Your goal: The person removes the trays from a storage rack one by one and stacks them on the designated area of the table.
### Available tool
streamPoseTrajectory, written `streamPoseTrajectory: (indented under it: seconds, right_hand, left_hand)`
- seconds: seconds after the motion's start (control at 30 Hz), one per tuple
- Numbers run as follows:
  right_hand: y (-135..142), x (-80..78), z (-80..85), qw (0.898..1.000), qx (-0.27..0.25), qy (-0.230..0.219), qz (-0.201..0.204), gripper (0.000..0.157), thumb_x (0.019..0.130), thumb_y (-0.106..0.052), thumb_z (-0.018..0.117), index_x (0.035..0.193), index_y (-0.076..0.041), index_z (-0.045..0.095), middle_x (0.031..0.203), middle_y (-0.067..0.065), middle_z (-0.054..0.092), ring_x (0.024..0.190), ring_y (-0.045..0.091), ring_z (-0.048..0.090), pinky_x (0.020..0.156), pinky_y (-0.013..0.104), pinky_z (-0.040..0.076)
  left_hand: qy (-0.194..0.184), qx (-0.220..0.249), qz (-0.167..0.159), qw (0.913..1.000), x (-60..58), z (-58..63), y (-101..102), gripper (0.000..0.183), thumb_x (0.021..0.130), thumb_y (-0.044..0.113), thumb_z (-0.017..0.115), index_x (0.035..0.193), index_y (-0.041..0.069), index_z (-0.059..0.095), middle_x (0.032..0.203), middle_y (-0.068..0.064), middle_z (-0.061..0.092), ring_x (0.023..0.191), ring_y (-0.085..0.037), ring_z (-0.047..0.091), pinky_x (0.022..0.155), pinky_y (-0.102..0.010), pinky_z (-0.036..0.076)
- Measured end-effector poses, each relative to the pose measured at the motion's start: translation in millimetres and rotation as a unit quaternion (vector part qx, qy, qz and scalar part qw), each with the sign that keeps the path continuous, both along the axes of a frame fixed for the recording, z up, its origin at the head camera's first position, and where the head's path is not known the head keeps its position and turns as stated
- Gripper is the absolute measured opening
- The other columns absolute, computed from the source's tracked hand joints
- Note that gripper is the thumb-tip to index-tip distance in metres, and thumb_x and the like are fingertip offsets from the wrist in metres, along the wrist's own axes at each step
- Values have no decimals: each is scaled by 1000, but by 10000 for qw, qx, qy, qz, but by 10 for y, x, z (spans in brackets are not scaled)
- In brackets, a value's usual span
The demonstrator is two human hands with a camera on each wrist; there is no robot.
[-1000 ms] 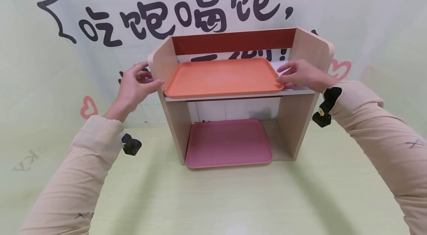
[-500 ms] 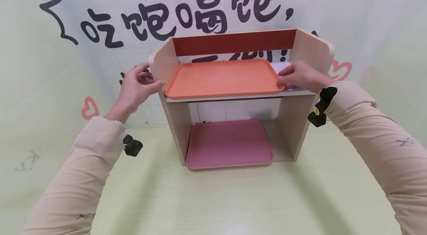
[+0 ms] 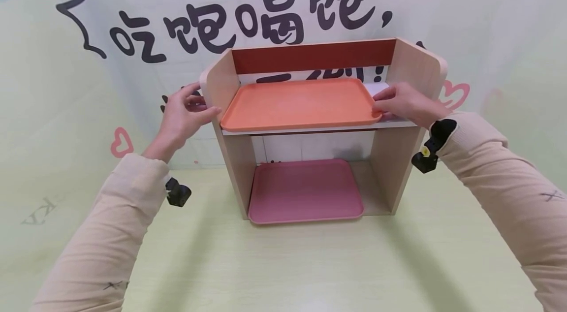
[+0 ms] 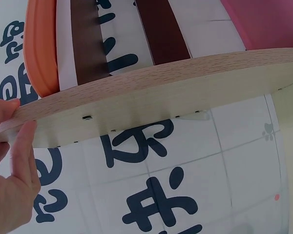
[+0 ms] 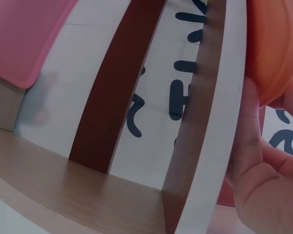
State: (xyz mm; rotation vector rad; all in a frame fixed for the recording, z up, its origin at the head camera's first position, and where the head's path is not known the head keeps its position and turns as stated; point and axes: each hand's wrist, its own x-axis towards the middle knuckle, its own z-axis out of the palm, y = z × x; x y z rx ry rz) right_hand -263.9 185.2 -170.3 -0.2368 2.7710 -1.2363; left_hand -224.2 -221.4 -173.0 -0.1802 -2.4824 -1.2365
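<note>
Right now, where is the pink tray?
In the head view, the pink tray lies low in the shelf, toward its left side, below the orange tray.

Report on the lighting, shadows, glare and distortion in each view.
Head view: bright overall, with two soft shadow bands on the table and a pale glare at its bottom edge; left wrist view: dimmer, with the side panel's front edge bowed; right wrist view: also dimmer, the shelf board's white edge bowed, a faint shadow beside the pink tray.

Left hand (image 3: pixel 180 116) sat centre-left in head view, thumb apart from fingers; right hand (image 3: pixel 405 104), centre-right, seemingly pinched.
</note>
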Motion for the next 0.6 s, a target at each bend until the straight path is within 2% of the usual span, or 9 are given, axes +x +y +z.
streamPoseTrajectory:
  seconds: [0.2,0.47,0.6]
  right_hand:
    - [10,70,25,9998,-180,42,-40,50,86,-29,56,125,1,47,113,19,51,89,22,54,75,19,49]
    - [24,172,7,9990,-390,-195,-60,56,85,-31,57,129,0,42,119,18,47,102,28,50,85,26,45]
    - [35,234,-22,9990,-408,-187,-54,58,84,-33,59,128,0,42,118,16,48,101,26,50,85,27,45]
  left_hand:
    - [7,-13,5,10000,1,2,1,65,78,26,67,135,17,37,111,-13,51,95,-23,54,78,-33,49]
    - [16,-29,-2,10000,0,-2,1,65,78,26,67,135,17,38,111,-14,51,94,-23,54,78,-32,49]
    - [34,-45,-9,10000,-3,1,-6,64,78,25,67,135,16,38,111,-15,51,95,-24,54,77,-34,49]
